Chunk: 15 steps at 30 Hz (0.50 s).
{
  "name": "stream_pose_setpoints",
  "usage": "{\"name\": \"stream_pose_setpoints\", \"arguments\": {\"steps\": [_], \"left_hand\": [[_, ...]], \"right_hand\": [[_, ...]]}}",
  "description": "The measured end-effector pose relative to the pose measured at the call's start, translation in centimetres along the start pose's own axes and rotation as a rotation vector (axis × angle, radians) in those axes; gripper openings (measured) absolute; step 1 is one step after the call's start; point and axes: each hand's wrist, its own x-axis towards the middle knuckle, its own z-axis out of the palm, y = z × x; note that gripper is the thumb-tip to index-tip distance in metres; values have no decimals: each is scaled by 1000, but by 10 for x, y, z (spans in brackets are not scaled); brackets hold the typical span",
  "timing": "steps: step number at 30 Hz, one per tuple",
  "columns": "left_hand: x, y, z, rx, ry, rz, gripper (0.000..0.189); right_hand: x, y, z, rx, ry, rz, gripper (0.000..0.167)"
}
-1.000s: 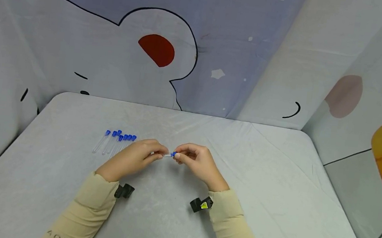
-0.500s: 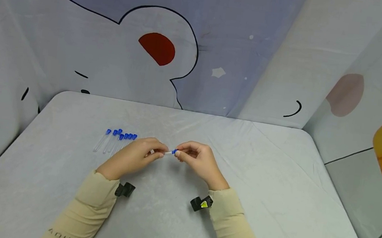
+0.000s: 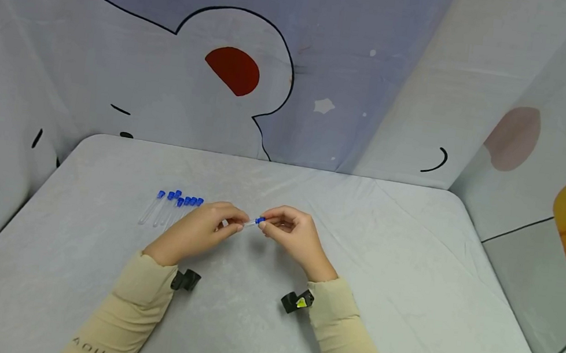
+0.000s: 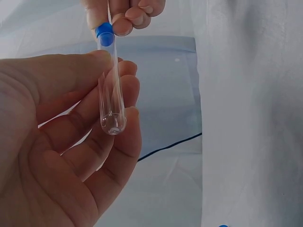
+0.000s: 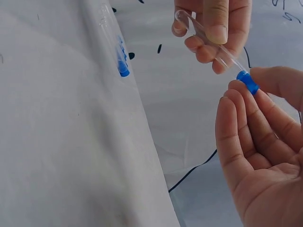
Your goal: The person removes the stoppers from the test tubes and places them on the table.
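Note:
A clear round-bottomed test tube [image 4: 115,94] with a blue cap [image 5: 247,82] is held over the middle of the table. My left hand [image 3: 203,228] pinches the tube's body between thumb and fingers, its rounded bottom resting near the fingertips in the left wrist view. My right hand [image 3: 299,239] grips the cap with thumb and fingertips. The cap's lower part sits inside the tube's mouth. In the head view the tube slants up toward the right hand, and the left fingers hide much of it.
Several more blue-capped test tubes [image 3: 151,210] lie side by side on the white-covered table [image 3: 406,295], left of my left hand, which partly hides them. A printed cloth wall [image 3: 357,80] rises behind the table's far edge.
My right hand has risen slightly with the capped end, so the tube slants more. The left hand keeps its hold. The tubes on the table lie as before.

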Motion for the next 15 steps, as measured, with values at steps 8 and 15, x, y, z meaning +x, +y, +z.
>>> {"name": "stream_pose_setpoints", "arguments": {"steps": [8, 15], "left_hand": [[0, 0, 0, 4, 11, 9, 20], [-1, -1, -1, -4, 5, -9, 20]], "right_hand": [[-6, -30, 3, 26, 8, 29, 17], [-5, -29, 0, 24, 40, 9, 16]]}}
